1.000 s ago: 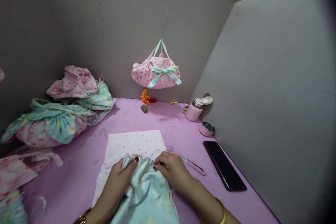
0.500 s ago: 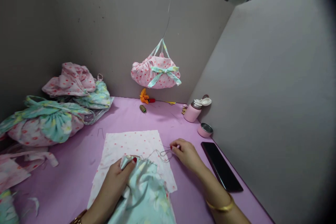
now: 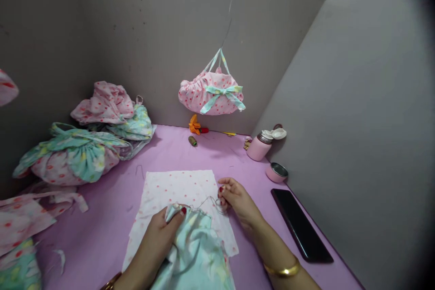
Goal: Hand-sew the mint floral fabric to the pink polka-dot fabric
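My left hand (image 3: pixel 162 231) pinches the upper edge of a mint-green floral cloth (image 3: pixel 200 253), thumb on top and the other fingers hidden beneath. A thread (image 3: pixel 206 201) runs from the gathered edge of this cloth to my right hand (image 3: pixel 239 201). There the thumb and fingers are pinched together on the looped thread, with the index finger reaching forward. Whether a needle is between those fingers is too small to tell. Under the green cloth lies a white cloth with pink dots (image 3: pixel 180 186), flat on the purple tabletop.
Pink and green sewn fabric pieces (image 3: pixel 74 158) are piled at the left. A dotted pouch (image 3: pixel 214 95) hangs from a string ahead. At the back lie a thread spool (image 3: pixel 192 141) and an orange-topped stick (image 3: pixel 195 125). A pink flask (image 3: pixel 258 147), its cup (image 3: pixel 277 172) and a phone (image 3: pixel 301 226) stand right.
The whole view has shifted, so things appear farther right. My right fingers have curled in around the thread and its loop looks smaller. My left hand keeps its hold on the green cloth.
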{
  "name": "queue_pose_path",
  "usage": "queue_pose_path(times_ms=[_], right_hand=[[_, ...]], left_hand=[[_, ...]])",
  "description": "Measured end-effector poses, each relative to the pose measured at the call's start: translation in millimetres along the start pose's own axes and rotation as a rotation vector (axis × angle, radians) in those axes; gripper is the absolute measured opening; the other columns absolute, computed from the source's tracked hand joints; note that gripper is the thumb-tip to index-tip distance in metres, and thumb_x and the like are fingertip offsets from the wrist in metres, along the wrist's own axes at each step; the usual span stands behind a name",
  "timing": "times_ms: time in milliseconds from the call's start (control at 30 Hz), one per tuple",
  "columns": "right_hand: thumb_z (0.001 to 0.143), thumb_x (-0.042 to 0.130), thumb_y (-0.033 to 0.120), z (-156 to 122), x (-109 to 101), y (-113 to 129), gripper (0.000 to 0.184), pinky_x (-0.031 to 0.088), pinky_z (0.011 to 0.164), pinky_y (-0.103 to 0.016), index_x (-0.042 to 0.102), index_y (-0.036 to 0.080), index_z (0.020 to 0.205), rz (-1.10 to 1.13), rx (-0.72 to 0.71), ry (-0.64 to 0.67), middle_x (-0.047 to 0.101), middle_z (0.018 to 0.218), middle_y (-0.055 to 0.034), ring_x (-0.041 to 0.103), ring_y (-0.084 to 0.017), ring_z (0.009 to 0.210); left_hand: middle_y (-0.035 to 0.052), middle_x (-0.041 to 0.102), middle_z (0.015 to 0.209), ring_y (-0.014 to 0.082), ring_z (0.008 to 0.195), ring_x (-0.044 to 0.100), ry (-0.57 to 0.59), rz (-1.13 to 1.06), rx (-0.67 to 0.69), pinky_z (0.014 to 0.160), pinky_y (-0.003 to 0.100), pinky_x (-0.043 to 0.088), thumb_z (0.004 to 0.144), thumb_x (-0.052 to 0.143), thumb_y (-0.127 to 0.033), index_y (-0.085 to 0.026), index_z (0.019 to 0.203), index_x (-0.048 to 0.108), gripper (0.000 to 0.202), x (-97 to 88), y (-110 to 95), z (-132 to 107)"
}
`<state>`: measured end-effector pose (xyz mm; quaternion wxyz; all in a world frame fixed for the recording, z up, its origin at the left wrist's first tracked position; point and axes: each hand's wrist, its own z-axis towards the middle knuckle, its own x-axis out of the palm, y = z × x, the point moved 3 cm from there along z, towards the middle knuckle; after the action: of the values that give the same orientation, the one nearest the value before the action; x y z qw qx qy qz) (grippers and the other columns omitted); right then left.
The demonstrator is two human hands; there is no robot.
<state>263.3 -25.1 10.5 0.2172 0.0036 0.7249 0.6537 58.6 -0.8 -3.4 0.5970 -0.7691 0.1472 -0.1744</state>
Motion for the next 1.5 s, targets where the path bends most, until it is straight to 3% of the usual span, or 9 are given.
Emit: queue_pose_path(times_ms=[167, 367, 467, 867, 1000, 1167, 1200, 1367, 1500], right_hand=[[0.081, 0.046, 0.030, -23, 32, 13, 0.014, 0.033, 0.042, -0.017, 0.049, 0.017, 0.084, 0.212, 0.024, 0.230, 0.052, 0.061, 0.0034, 0.046, -0.006, 0.042], [0.088, 0.042, 0.016, -46, 45, 22, 0.016, 0.041, 0.059, -0.021, 0.057, 0.018, 0.094, -0.220, -0.317, 0.240, 0.058, 0.071, 0.0007, 0.054, -0.011, 0.061], [0.087, 0.042, 0.010, -46, 47, 21, 0.020, 0.042, 0.070, -0.024, 0.059, 0.019, 0.092, -0.373, -0.391, 0.234, 0.064, 0.084, -0.0031, 0.058, -0.014, 0.078], [0.089, 0.043, 0.015, -45, 43, 24, 0.015, 0.035, 0.060, -0.020, 0.055, 0.018, 0.080, -0.381, -0.367, 0.190, 0.058, 0.071, 0.0008, 0.051, -0.011, 0.064], [0.079, 0.058, 0.019, -48, 39, 29, 0.006, 0.029, 0.052, -0.020, 0.055, 0.017, 0.084, -0.334, -0.306, 0.187, 0.046, 0.060, 0.0053, 0.040, -0.010, 0.055], [0.074, 0.066, 0.028, -58, 36, 37, 0.013, 0.025, 0.046, -0.021, 0.066, 0.017, 0.067, -0.077, -0.212, 0.616, 0.046, 0.055, 0.0051, 0.033, -0.008, 0.048], [0.075, 0.064, 0.027, -58, 34, 36, 0.011, 0.025, 0.046, -0.021, 0.068, 0.018, 0.069, -0.061, -0.184, 0.631, 0.045, 0.053, 0.0053, 0.032, -0.008, 0.048], [0.073, 0.063, 0.019, -44, 30, 25, 0.011, 0.024, 0.046, -0.021, 0.069, 0.019, 0.082, -0.191, -0.161, 0.198, 0.033, 0.049, 0.0074, 0.028, -0.008, 0.047], [0.072, 0.063, 0.016, -41, 43, 21, 0.008, 0.031, 0.052, -0.021, 0.069, 0.018, 0.077, -0.249, -0.243, 0.190, 0.051, 0.059, 0.0030, 0.041, -0.010, 0.053]], left_hand=[[-0.0030, 0.056, 0.059, 0.0146, 0.057, 0.049, -0.018, 0.005, 0.012, 0.054, 0.022, 0.040, 0.075, 0.060, -0.036, -0.017, 0.066, 0.056, 0.021, 1.1, -5, 2], [-0.0002, 0.058, 0.065, 0.0160, 0.062, 0.050, 0.016, 0.036, 0.008, 0.058, 0.024, 0.041, 0.077, 0.058, -0.037, -0.016, 0.071, 0.058, 0.022, 1.1, -1, 2], [-0.0011, 0.055, 0.063, 0.0151, 0.060, 0.049, 0.018, 0.027, 0.007, 0.057, 0.023, 0.040, 0.077, 0.058, -0.037, -0.016, 0.069, 0.057, 0.022, 1.1, 2, 3], [-0.0014, 0.054, 0.062, 0.0145, 0.058, 0.047, 0.001, 0.013, -0.028, 0.054, 0.022, 0.039, 0.075, 0.059, -0.036, -0.016, 0.070, 0.057, 0.021, 1.3, -1, 3], [-0.0020, 0.054, 0.061, 0.0140, 0.058, 0.047, 0.007, 0.007, -0.024, 0.053, 0.022, 0.039, 0.076, 0.058, -0.035, -0.016, 0.070, 0.057, 0.020, 1.7, -1, 2], [-0.0040, 0.049, 0.058, 0.0126, 0.054, 0.043, 0.003, -0.007, -0.008, 0.051, 0.022, 0.037, 0.075, 0.058, -0.035, -0.017, 0.065, 0.052, 0.021, 2.5, -1, 4], [-0.0042, 0.048, 0.058, 0.0125, 0.053, 0.043, 0.008, -0.015, -0.013, 0.050, 0.022, 0.036, 0.075, 0.058, -0.035, -0.017, 0.065, 0.051, 0.022, 2.8, -1, 4], [-0.0041, 0.049, 0.058, 0.0129, 0.054, 0.043, 0.027, -0.021, -0.028, 0.051, 0.022, 0.037, 0.076, 0.057, -0.034, -0.017, 0.067, 0.053, 0.019, 3.6, -2, 2], [-0.0036, 0.050, 0.059, 0.0132, 0.056, 0.045, 0.000, 0.003, -0.024, 0.053, 0.022, 0.038, 0.074, 0.060, -0.035, -0.017, 0.067, 0.054, 0.020, 2.7, -3, 1]])
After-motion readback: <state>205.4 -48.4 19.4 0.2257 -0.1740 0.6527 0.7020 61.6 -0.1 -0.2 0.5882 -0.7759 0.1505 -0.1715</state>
